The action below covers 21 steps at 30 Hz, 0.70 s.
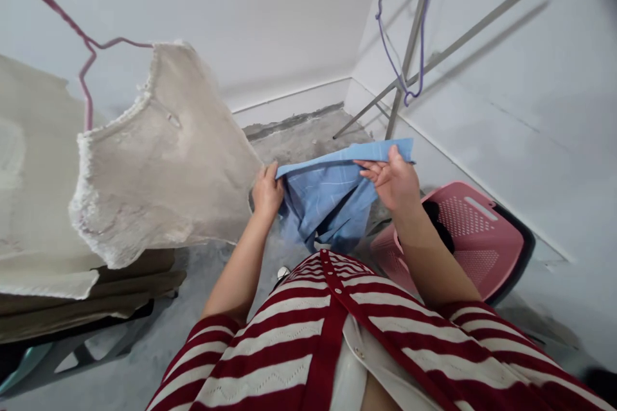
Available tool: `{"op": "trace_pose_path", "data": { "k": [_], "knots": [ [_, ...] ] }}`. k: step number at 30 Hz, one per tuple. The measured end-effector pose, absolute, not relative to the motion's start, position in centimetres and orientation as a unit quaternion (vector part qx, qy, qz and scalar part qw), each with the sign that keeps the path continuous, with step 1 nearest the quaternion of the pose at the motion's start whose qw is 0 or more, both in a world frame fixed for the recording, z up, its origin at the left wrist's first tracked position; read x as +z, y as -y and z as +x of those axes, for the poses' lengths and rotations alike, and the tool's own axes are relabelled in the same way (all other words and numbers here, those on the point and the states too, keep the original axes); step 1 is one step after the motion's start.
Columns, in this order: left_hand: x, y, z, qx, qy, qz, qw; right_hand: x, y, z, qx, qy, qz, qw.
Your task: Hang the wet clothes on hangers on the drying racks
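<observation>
Cloth (332, 196) — blue, top edge stretched between left grip (268, 192) and right grip (396, 181).

Light was soft, diffuse; above-right of light-blue, white-lined cloth (332, 189), slanting shadow (486, 51) crossed smooth white wall (525, 103), farthest corner darkened.

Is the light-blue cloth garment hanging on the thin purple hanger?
No, the left hand and right hand hold the light-blue cloth garment, apart from the thin purple hanger.
</observation>
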State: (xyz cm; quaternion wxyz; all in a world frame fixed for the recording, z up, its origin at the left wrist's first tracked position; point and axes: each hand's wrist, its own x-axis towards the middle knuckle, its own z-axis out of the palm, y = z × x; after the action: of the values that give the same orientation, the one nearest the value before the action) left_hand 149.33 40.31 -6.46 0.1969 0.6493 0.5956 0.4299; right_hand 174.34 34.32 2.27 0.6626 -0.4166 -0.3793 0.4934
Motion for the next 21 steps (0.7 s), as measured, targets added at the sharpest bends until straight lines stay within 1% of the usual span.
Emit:
{"op": "trace_pose_path", "data": {
  "k": [6, 9, 12, 15, 18, 20, 21],
  "knots": [
    [-1.6, -41.5, 150.0, 0.484, -0.546, 0.653, 0.200, -0.9, -33.3, 178.9, 0.478, 0.303, -0.452, 0.689],
    [-0.4, -41.4, 150.8, 0.519, -0.513, 0.652, 0.206, -1.3, -33.3, 180.2, 0.475, 0.309, -0.448, 0.691],
    [0.2, -41.1, 151.1, 0.533, -0.484, 0.658, 0.222, -1.8, -33.2, 180.8, 0.478, 0.325, -0.466, 0.670],
    [0.1, -40.4, 150.6, 0.501, -0.505, 0.678, 0.184, -3.2, -32.9, 180.8, 0.520, 0.315, -0.506, 0.612],
    [-0.4, -39.3, 150.0, 0.460, -0.542, 0.690, 0.136, -4.8, -32.7, 181.3, 0.567, 0.351, -0.570, 0.480],
    [-0.7, -38.1, 149.9, 0.443, -0.548, 0.697, 0.128, -5.1, -33.0, 182.3, 0.538, 0.396, -0.625, 0.404],
    [-0.9, -37.4, 149.9, 0.436, -0.546, 0.704, 0.130, -4.7, -33.4, 183.0, 0.506, 0.415, -0.646, 0.394]
  ]
}}
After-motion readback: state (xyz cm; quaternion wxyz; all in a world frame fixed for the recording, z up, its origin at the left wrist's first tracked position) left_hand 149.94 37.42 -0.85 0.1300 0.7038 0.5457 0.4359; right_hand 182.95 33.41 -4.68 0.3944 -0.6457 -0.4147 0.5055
